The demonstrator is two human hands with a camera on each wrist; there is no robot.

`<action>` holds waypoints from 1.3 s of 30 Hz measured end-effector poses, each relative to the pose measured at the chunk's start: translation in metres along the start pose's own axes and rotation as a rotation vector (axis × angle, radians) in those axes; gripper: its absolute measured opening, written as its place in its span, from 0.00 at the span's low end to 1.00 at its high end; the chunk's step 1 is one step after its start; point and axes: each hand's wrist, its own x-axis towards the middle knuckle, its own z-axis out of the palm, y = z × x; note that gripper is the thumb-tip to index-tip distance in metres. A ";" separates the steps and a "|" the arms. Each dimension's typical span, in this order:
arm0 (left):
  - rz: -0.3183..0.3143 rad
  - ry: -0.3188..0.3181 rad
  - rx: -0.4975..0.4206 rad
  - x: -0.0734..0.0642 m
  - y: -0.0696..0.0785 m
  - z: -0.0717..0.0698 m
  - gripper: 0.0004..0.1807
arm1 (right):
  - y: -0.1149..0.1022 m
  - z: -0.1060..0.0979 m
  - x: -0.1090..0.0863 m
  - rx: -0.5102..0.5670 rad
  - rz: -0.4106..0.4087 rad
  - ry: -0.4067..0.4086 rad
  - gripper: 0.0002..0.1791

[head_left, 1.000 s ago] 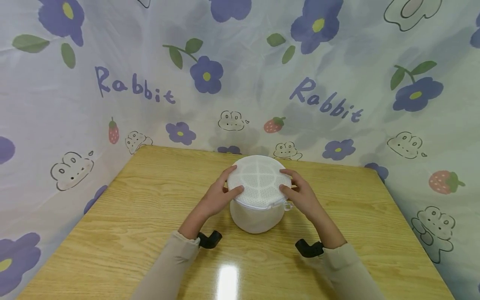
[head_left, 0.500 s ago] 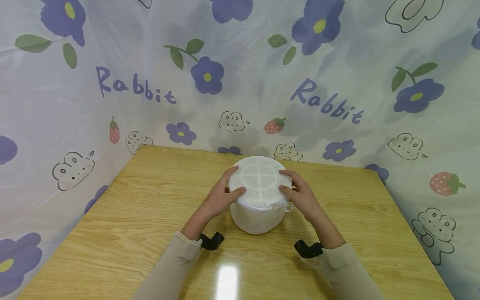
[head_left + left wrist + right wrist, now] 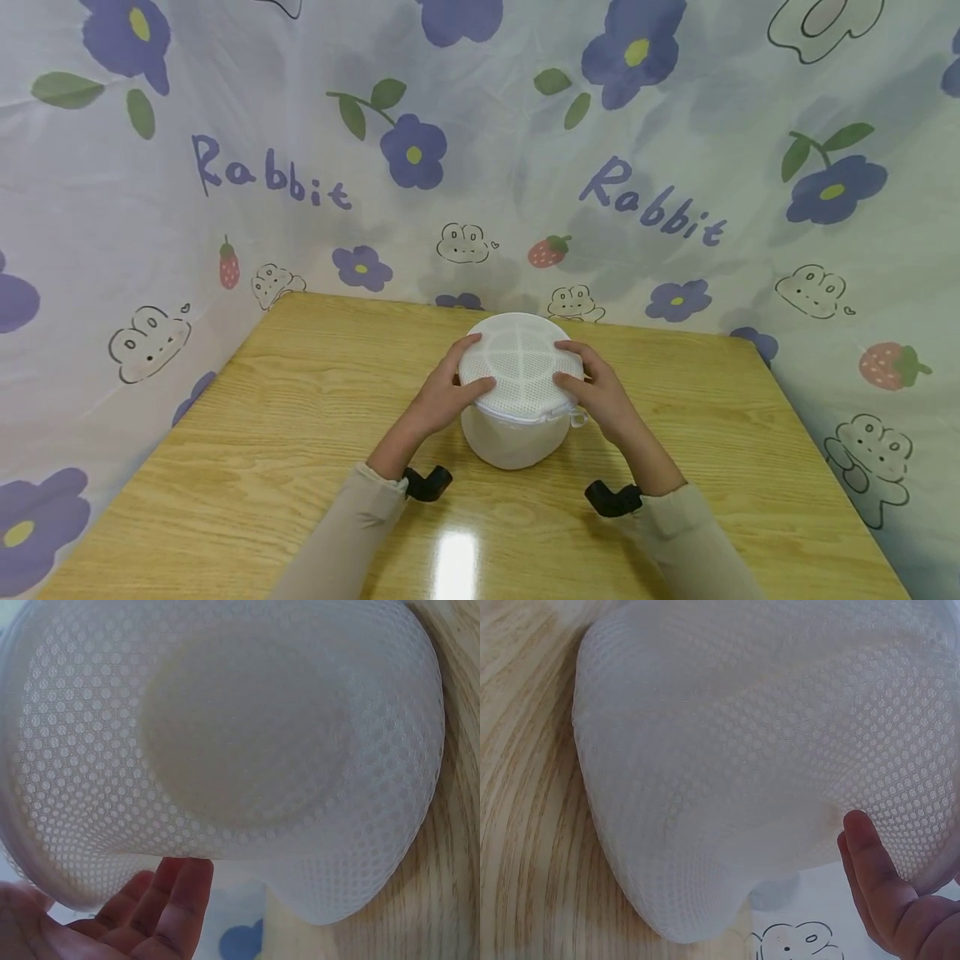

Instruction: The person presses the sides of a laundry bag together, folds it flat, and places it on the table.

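Observation:
A round white mesh laundry bag (image 3: 517,367) stands upright on the wooden table in the head view. Its flat top has a circle and cross seam, and a zipper (image 3: 525,415) runs along the front rim. My left hand (image 3: 444,392) grips the left side of the rim, thumb on top and fingers on the side wall. On the opposite side, my right hand (image 3: 604,400) holds the rim in the same way, close to the zipper pull (image 3: 578,417). Both wrist views show fingertips pressing into the mesh wall (image 3: 82,757). A paler round patch (image 3: 247,727) shows through the mesh in the left wrist view.
The bag stands toward the back of the wooden table (image 3: 300,400). Behind and beside the table hangs a white curtain (image 3: 517,167) with flowers, rabbits and strawberries. A black wrist mount (image 3: 429,483) sits on the left wrist, another (image 3: 612,498) on the right.
Both hands have shifted very slightly toward each other, still gripping the rim. The laundry bag stays in nearly the same place.

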 end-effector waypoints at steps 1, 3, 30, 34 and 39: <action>0.004 0.005 -0.004 0.001 -0.002 0.001 0.41 | 0.000 0.000 0.000 0.000 -0.002 0.000 0.27; 0.012 0.009 -0.007 0.001 -0.004 0.001 0.40 | 0.000 0.000 0.000 0.000 -0.002 0.001 0.27; -0.002 0.040 -0.028 0.002 -0.007 0.008 0.38 | 0.003 0.006 0.003 0.175 0.051 -0.018 0.28; -0.010 0.047 -0.003 0.002 -0.007 0.009 0.39 | 0.003 0.007 0.003 0.170 0.060 -0.018 0.29; -0.011 0.045 0.008 0.003 -0.008 0.010 0.40 | 0.001 0.007 0.002 0.164 0.074 -0.014 0.29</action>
